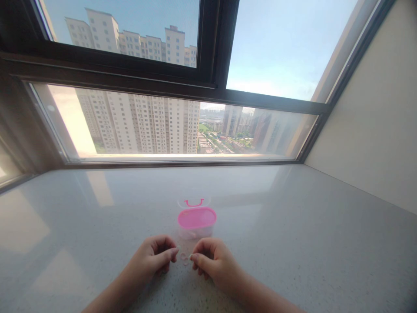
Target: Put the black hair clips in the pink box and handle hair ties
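Two hands pinch beside small clear bits, near a pink box

Through the head camera I look down on a pale speckled sill (293,239) under a large window. Two bare hands reach in from the near edge and almost meet at the middle. The left hand (159,254) is bent, its thumb and fingertips brought together and pointing right. The right hand (211,261) mirrors it, pinching toward the left. I see a speck of something pale at each set of fingertips, but it is too small for me to tell whether either hand grasps anything.

Between the two hands, in the narrow gap, a few clear bits (183,256) with rounded outlines lie on the sill, just beside the right fingertips. Just beyond the hands sits an oval box (195,234), its lower wall see-through and its top pink. At its far side I make out a clear rounded shape with a pink handle (194,204).

Patches of sunlight (55,271) fall on the left of the sill. A dark window frame (156,80) crosses the far side, with tall buildings (143,121) and blue sky outside; a plain wall (371,130) closes off the right.
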Tool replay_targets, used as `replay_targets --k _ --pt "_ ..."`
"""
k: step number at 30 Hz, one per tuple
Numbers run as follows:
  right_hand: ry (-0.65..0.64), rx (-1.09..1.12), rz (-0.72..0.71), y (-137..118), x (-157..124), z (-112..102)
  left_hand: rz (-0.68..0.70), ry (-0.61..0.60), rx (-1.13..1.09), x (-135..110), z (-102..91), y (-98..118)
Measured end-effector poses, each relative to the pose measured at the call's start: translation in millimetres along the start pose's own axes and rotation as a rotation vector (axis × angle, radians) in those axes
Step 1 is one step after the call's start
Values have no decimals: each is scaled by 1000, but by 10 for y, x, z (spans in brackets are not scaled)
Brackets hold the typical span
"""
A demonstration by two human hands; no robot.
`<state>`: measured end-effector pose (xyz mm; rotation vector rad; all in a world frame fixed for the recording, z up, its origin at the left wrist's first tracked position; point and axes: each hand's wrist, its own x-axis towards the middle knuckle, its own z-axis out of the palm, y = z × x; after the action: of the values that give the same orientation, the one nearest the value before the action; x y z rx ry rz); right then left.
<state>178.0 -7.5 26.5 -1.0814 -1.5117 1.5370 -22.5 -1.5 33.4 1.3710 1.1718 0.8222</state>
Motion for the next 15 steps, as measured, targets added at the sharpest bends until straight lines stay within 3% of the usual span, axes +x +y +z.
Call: replay_targets --k 15 --pt "-12 -22 -2 10 6 1 10 -11 11 -2 -5 -16"
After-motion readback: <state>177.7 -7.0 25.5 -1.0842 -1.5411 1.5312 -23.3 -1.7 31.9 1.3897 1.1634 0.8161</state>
